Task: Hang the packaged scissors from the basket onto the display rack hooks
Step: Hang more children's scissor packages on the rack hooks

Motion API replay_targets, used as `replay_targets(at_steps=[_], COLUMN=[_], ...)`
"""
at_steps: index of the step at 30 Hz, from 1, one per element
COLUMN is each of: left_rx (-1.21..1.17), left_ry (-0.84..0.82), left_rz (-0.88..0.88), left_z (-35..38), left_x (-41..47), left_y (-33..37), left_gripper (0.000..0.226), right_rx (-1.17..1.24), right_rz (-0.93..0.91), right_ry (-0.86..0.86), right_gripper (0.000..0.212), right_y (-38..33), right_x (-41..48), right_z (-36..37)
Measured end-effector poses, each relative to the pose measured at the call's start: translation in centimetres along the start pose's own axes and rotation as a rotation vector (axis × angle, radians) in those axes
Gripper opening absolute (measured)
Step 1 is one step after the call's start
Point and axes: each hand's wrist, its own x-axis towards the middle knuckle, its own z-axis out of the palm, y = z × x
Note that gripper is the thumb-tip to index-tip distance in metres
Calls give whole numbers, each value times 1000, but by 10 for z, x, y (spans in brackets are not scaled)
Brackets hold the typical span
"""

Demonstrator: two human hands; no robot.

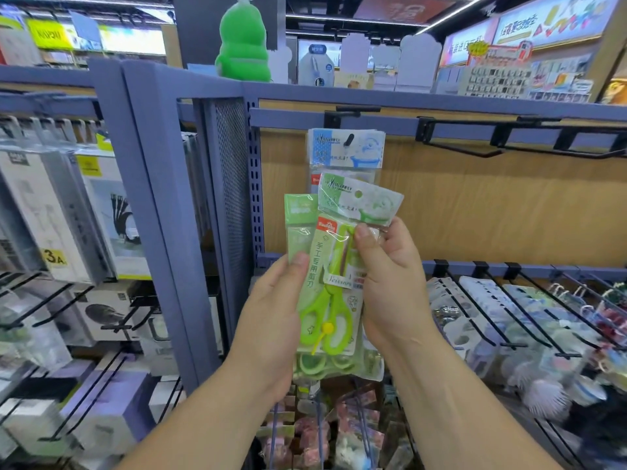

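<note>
Our left hand [271, 320] grips the stack of scissors packs [298, 218] from the left side. Its thumb lies across the front face and its fingers [288, 374] curl round the back. The stack stands upright in front of the display rack [163, 184], at mid height and just below the top rail [424, 125].

Our right hand [386, 283] pinches the front pack [327, 313], which holds green-handled scissors. The thumb presses the clear film just under the header card [359, 201], and the remaining fingers sit behind the pack. The header card tilts to the right, away from the rest of the stack. Its hang hole is visible and carries no hook.

Directly above the stack, one blue-and-white pack [346, 164] hangs on a black hook [348, 141] fixed to the top rail. The tilted header card overlaps the lower part of this hung pack in the view; we cannot tell whether they touch.

To the right on the same rail, the bare hooks [475, 149] project from a wooden back panel [492, 212]. The lower hooks [509, 310] carry small packaged goods. A green plush figure [242, 42] stands on top of the rack.
</note>
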Motion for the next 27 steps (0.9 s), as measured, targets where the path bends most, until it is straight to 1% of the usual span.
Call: replay_targets(at_steps=[2, 4, 8, 11, 13, 16, 17, 19, 23, 27], left_rx=[3, 15, 110, 174, 206, 222, 224, 252, 294, 303], left_ry=[-5, -5, 60, 147, 237, 326, 341, 354, 356, 350], left_rz=[11, 18, 105, 205, 270, 364, 392, 439, 484, 482], left_z=[1, -1, -7, -11, -16, -26, -28, -32, -37, -38], left_x=[2, 5, 9, 12, 14, 17, 17, 16, 15, 11], left_y=[2, 2, 0, 5, 11, 19, 21, 26, 29, 30], left_gripper=[30, 32, 33, 31, 37, 39, 39, 39, 37, 36], right_rx=[-1, -34, -222, -355, -414, -515, -531, -568, -622, -619], right_rz=[22, 36, -36, -101, -152, -251, -263, -272, -273, -262], right_ry=[-8, 3, 60, 70, 72, 62, 53, 30, 6, 57], right_gripper=[16, 16, 21, 23, 24, 39, 40, 37, 38, 36], right_y=[-1, -3, -14, -29, -38, -50, -53, -58, -56, -50], right_x=[1, 3, 10, 20, 32, 46, 51, 59, 70, 76], right_z=[-1, -3, -4, -1, 1, 5, 6, 7, 10, 8])
